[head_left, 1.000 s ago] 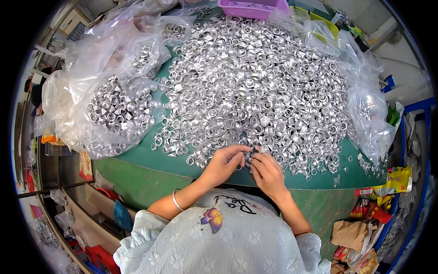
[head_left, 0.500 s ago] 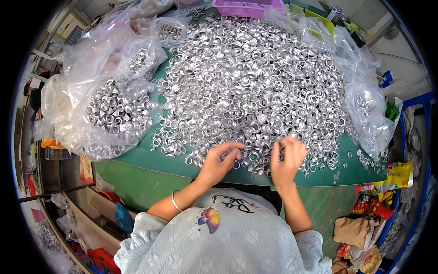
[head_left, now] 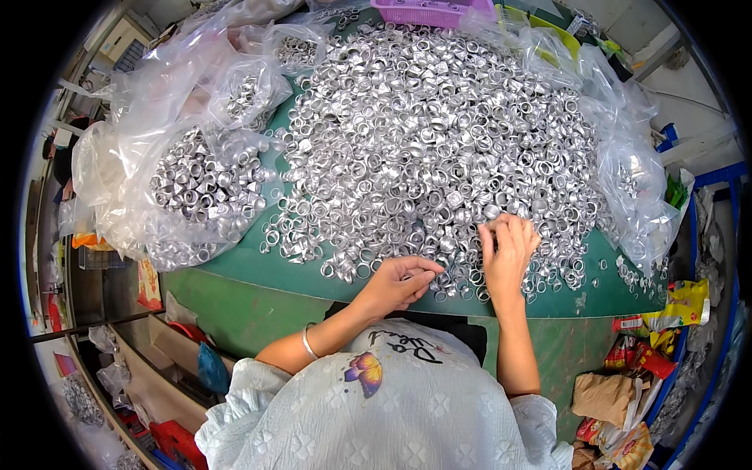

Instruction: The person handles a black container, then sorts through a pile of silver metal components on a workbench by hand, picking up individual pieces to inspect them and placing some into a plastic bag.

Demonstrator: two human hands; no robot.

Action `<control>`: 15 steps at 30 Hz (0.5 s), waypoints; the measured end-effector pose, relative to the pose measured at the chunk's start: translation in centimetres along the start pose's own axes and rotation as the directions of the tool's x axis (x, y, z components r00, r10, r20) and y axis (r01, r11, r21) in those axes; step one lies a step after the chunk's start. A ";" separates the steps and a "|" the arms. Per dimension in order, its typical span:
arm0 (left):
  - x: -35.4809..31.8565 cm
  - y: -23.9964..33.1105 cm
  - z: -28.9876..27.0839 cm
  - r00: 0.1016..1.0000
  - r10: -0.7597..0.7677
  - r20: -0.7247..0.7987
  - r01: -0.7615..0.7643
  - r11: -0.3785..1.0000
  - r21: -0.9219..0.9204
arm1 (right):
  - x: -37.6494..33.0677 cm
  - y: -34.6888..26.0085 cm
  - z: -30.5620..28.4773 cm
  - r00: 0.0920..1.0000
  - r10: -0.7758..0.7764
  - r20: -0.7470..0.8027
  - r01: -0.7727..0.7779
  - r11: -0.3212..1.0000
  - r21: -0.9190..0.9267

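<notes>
Many silvery rings (head_left: 439, 157) lie around the right hand (head_left: 507, 254) (thumb and fingers apart).

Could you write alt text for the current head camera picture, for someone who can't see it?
A person's left hand and right hand are at the near edge of a large heap of silvery rings on a green table. Clear plastic bags lie at both sides, and a purple basket stands behind.

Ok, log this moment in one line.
left hand: at near edge of ring pile, grip unclear | right hand: over pile, contact unclear | clear bag of rings: left of pile | purple basket: beyond pile
</notes>
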State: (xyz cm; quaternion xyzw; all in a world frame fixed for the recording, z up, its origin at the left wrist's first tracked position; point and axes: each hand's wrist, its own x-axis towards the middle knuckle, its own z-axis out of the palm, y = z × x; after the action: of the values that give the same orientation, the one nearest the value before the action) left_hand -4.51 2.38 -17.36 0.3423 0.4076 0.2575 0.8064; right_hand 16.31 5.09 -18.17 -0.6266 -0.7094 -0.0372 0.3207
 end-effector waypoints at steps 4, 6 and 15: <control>0.1 0.0 0.0 1.000 -0.021 -0.002 0.021 0.999 -0.034 | 0.1 0.0 -0.6 0.999 -0.043 0.014 0.043 0.999 0.029; 0.0 0.0 0.0 0.998 -0.047 0.032 0.049 0.996 -0.076 | -0.2 0.3 -0.5 0.998 -0.008 -0.059 0.013 0.996 0.089; -0.3 1.2 0.7 0.968 -0.247 0.051 0.247 0.885 -0.396 | -1.7 -4.5 -1.6 0.961 -0.225 0.163 0.066 0.755 0.652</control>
State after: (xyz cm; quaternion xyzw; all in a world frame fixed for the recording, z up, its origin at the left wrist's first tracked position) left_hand -4.27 2.66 -16.03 0.1160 0.3872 0.2307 0.8851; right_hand 12.91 1.88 -16.19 -0.4218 -0.7584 0.2550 0.4265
